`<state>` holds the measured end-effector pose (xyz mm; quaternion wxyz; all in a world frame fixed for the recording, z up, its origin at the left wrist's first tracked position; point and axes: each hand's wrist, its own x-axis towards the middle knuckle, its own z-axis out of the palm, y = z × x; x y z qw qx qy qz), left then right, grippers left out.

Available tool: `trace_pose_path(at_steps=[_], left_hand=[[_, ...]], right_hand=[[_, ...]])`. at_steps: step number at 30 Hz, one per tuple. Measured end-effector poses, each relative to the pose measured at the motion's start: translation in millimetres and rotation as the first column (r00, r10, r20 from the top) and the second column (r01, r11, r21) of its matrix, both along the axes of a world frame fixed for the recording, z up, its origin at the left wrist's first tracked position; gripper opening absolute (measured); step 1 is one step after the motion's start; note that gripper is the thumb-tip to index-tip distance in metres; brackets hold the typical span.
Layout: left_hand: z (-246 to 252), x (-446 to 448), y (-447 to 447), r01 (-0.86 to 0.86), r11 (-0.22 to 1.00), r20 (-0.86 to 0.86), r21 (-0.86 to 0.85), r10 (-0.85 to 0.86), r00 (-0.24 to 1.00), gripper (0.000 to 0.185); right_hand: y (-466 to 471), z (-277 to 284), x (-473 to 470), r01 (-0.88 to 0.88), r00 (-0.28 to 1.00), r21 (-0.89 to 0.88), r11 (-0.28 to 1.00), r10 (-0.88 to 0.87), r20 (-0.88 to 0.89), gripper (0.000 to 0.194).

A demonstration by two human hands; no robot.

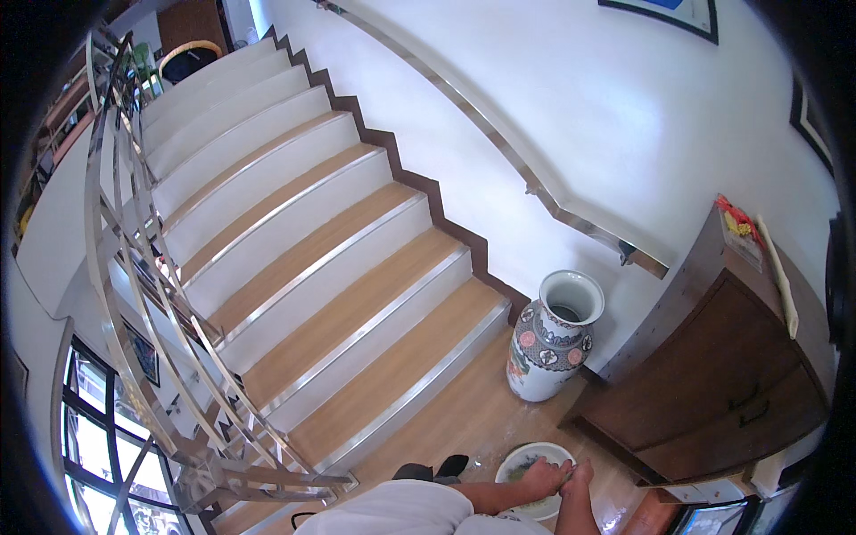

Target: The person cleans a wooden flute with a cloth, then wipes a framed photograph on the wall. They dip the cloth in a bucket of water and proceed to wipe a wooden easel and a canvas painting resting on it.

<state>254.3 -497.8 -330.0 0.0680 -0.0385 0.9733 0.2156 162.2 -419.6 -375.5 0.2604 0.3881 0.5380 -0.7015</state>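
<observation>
A round white basin (507, 468) rests on the wood-look floor at the bottom of the view, with murky greenish-grey contents. Over its right side my left hand (545, 479) and my right hand (578, 476) come together, fingers curled. A small greyish bit shows between them, too blurred and covered to name; which hand grips it cannot be told. My forearms and white shirt (401, 508) hide the near part of the basin. Small wet-looking spots lie on the floor beside it.
A tall painted porcelain vase (545, 374) stands beyond the basin. A dark wooden cabinet (702, 374) rises to the right. Curved stairs (348, 321) with metal nosings climb at left, between a metal railing (100, 254) and a wall handrail (468, 110).
</observation>
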Motion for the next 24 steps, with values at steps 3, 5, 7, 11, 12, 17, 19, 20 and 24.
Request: trace_pose_path(at_steps=[3,5,7,11,12,17,19,20,24], left_hand=[[-5,2,-2,0.036,0.999,0.032,-0.010,-0.036,0.999,0.060],[-2,1,-2,0.046,0.998,0.059,-0.041,-0.044,0.997,0.054],[-3,1,8,0.068,0.993,0.079,-0.095,-0.061,0.995,0.047],[-7,-9,13,0.042,0.999,0.053,-0.016,-0.041,0.998,0.038],[-1,-12,14,0.097,0.995,0.065,0.004,-0.097,0.993,0.037],[-25,-10,-2,0.102,0.994,0.195,-0.041,-0.092,0.976,0.033],[-39,-4,-20,0.186,0.972,0.118,-0.145,-0.169,0.978,0.044],[-56,-5,-31,0.244,0.951,0.049,-0.191,-0.239,0.970,0.054],[-125,-31,-53,0.231,0.970,-0.091,0.072,-0.224,0.970,0.058]], right_hand=[[-2,-8,5,-0.061,0.998,0.028,0.998,0.062,-0.017,0.034],[0,-26,3,-0.118,0.988,0.068,0.991,0.123,-0.089,0.033],[11,-58,2,-0.143,0.966,0.132,0.981,0.167,-0.196,0.034],[25,-69,-11,-0.268,0.910,0.450,0.852,0.377,-0.171,0.048],[29,-110,-20,-0.125,0.946,0.604,0.787,0.278,-0.166,0.059],[-6,21,6,-0.577,0.494,0.804,0.143,0.845,0.204,0.048],[-25,39,12,-0.562,0.580,0.781,0.271,0.803,0.138,0.039],[-29,40,16,-0.571,0.530,0.792,0.215,0.834,0.156,0.036],[-53,47,5,-0.414,0.770,0.813,0.410,0.634,0.073,0.034]])
